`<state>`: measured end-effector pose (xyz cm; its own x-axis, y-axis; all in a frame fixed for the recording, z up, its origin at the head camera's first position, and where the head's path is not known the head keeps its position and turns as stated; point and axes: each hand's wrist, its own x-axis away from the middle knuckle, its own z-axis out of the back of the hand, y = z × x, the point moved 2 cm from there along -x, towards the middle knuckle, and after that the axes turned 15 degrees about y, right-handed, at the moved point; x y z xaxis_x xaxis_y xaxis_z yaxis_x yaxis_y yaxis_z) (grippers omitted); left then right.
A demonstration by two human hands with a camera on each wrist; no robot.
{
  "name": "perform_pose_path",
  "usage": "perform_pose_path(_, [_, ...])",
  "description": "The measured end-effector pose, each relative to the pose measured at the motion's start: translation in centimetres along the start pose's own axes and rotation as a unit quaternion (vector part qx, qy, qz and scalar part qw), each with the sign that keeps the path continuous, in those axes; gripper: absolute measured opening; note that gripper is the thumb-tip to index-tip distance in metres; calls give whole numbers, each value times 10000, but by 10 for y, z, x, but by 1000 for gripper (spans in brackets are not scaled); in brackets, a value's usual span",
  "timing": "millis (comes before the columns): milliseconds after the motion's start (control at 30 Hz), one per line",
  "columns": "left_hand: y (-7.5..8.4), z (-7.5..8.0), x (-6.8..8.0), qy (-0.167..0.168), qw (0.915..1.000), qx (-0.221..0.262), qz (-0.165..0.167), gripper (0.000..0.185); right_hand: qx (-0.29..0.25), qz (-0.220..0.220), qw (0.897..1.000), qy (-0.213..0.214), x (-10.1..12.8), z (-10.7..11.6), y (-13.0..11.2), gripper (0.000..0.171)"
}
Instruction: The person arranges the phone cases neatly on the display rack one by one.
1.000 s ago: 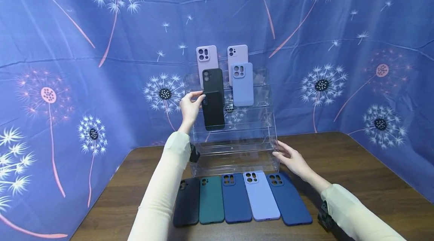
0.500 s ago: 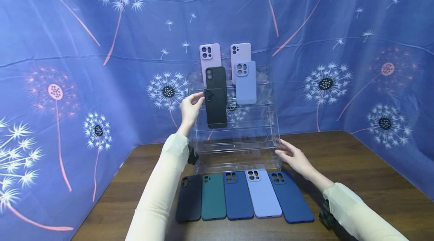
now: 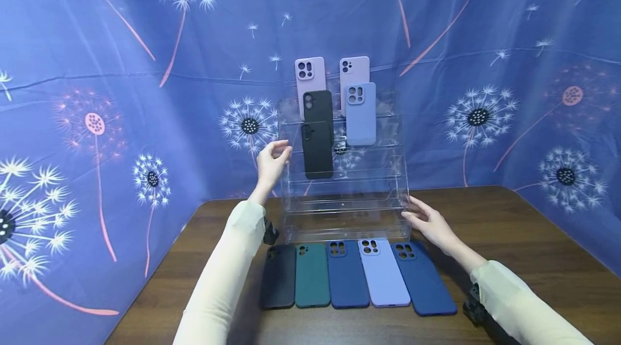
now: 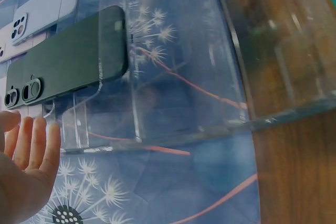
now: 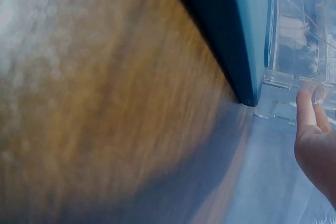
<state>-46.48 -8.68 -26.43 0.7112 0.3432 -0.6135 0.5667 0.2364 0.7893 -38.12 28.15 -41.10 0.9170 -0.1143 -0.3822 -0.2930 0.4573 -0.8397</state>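
Observation:
My left hand (image 3: pixel 271 167) is just left of the clear acrylic display rack (image 3: pixel 339 206), apart from the cases and holding nothing; its fingers show in the left wrist view. Beside it, a black phone case (image 3: pixel 317 150) stands in the rack, overlapping another black phone case (image 3: pixel 317 102) one tier higher. My right hand (image 3: pixel 432 226) touches the rack's lower right side with extended fingers (image 5: pixel 304 111). Behind stand two pale pink phone cases, one on the left (image 3: pixel 310 73) and one on the right (image 3: pixel 354 67). A light blue phone case (image 3: pixel 361 118) leans before the right one.
On the wooden table (image 3: pixel 524 237), a row lies before the rack: a black case (image 3: pixel 278 277), a green case (image 3: pixel 312 277), a dark blue case (image 3: pixel 348 277), a lavender case (image 3: pixel 385 277) and another dark blue case (image 3: pixel 427 283). A dandelion-print curtain (image 3: pixel 204 54) hangs behind.
My left hand has let go of the lower black phone case and drawn back to the left and slightly down. The right hand stays at the rack's side. The head view has shifted slightly.

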Motion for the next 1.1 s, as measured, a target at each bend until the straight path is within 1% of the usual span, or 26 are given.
perform_pose_path(167, [-3, 13, 10, -129, 9997, -185, 16, 24, -33, 22, 9999, 113, 0, 1, -2, 64])
perform_pose_path(300, [-2, 26, 19, -240, 9996, -168, 66, 25, -33, 102, 9997, 214, -1, 2, -2, 62])
perform_pose_path(367, [2, 34, 25, -290, 9994, -155, 78, 25, -92, 107, 9996, 261, -1, 1, 0, 62])
perform_pose_path(467, [10, 50, 37, -335, 9990, -280, 51, 23, -105, 228, 9996, 98, 0, 0, 3, 65])
perform_pose_path(500, [12, 56, 40, -344, 9988, -332, 43, 23, -166, 170, 9997, 92, 0, -1, 4, 66])
perform_pose_path(600, [10, 70, 47, -335, 9980, -541, -29, 21, -231, 150, 9996, 61, 1, -3, 7, 68])
perform_pose_path(667, [3, 78, 48, -346, 9976, -594, -2, 20, -253, 193, 9994, 106, 0, -3, 8, 66])
perform_pose_path(767, [-17, 87, 46, -399, 9964, -741, 73, 21, -343, 224, 9991, 135, -1, -3, 5, 64])
perform_pose_path(833, [-33, 92, 47, -575, 9936, -967, 113, 24, -311, 300, 9990, 69, -2, -3, 3, 63])
perform_pose_path(900, [-45, 95, 49, -791, 9888, -1257, 134, 25, -318, 200, 9993, 51, -2, -2, 3, 64])
perform_pose_path(967, [-53, 98, 54, -1037, 9829, -1512, 168, 25, -200, 160, 9997, 51, -3, -1, 4, 64])
perform_pose_path(1100, [-61, 102, 63, -1512, 9719, -1772, 334, 24, 42, 410, 9990, 183, -7, 1, 2, 63])
